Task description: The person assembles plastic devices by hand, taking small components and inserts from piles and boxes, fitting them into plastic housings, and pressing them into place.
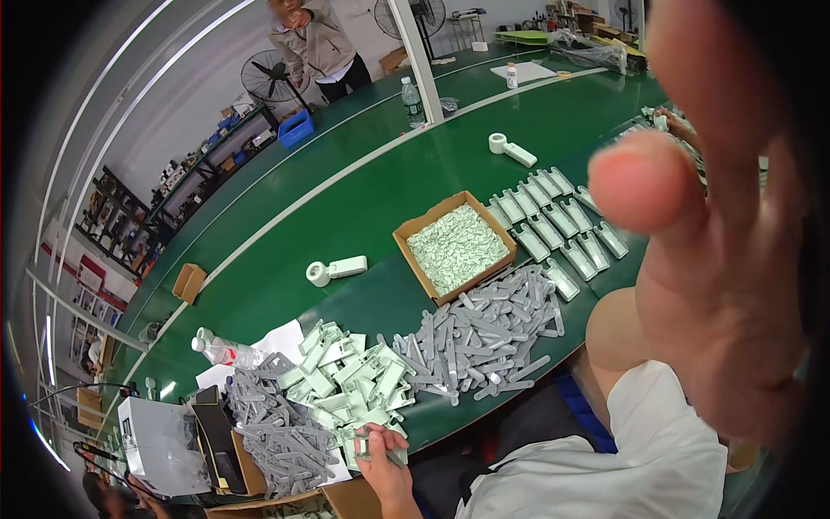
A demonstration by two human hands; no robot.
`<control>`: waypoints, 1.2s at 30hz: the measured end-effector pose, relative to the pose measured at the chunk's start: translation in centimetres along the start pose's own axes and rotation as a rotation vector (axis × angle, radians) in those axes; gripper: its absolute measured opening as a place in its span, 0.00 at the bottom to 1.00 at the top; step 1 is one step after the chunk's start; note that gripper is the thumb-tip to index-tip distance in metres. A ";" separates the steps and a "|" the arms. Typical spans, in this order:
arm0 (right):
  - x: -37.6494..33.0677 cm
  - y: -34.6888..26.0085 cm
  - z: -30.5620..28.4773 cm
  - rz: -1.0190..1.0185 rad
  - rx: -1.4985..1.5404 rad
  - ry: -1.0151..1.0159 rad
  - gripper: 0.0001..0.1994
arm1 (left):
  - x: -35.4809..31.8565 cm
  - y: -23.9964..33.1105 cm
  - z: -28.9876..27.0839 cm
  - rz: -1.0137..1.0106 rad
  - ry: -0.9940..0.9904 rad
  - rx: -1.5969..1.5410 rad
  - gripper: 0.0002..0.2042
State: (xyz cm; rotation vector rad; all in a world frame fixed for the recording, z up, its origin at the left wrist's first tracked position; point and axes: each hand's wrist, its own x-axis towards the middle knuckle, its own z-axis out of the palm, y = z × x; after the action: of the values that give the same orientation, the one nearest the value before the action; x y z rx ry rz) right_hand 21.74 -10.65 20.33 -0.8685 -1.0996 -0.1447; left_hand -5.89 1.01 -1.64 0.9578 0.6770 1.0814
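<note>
My left hand (381,467) is low in the picture, its fingers closed round a small pale green plastic housing (361,443). It is at the near edge of a heap of similar pale green housings (354,372). My right hand (722,225) is raised very close to the camera on the right, large and blurred, with fingers apart and nothing seen in it. Beside the housings lie two heaps of grey translucent strips, one to the right (484,333) and one to the left (277,424). Rows of pale green housings (553,221) lie at the right.
A cardboard box (409,253) of small pale pieces stands on the green table (259,268). Two white handheld devices (337,270) lie beyond. A plastic bottle (226,350) and a grey metal box (160,445) are at the left. A person (320,43) stands across the table.
</note>
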 end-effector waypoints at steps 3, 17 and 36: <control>-0.8 -0.3 0.0 -0.007 0.021 -0.026 0.33 | -0.6 0.1 0.1 0.008 0.013 0.012 0.06; 0.9 3.0 8.4 0.174 0.180 -0.301 0.32 | -2.1 17.9 -2.6 0.874 0.091 0.156 0.14; 5.9 1.4 9.3 -0.210 0.416 -0.212 0.30 | -24.4 30.8 -36.7 0.990 -0.474 -0.146 0.12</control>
State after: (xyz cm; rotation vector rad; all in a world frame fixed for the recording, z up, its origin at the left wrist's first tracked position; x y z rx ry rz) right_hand 18.55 -1.67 26.01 -0.4004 -1.3591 0.0055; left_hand -57.96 -5.75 9.76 1.3981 -0.3303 1.6350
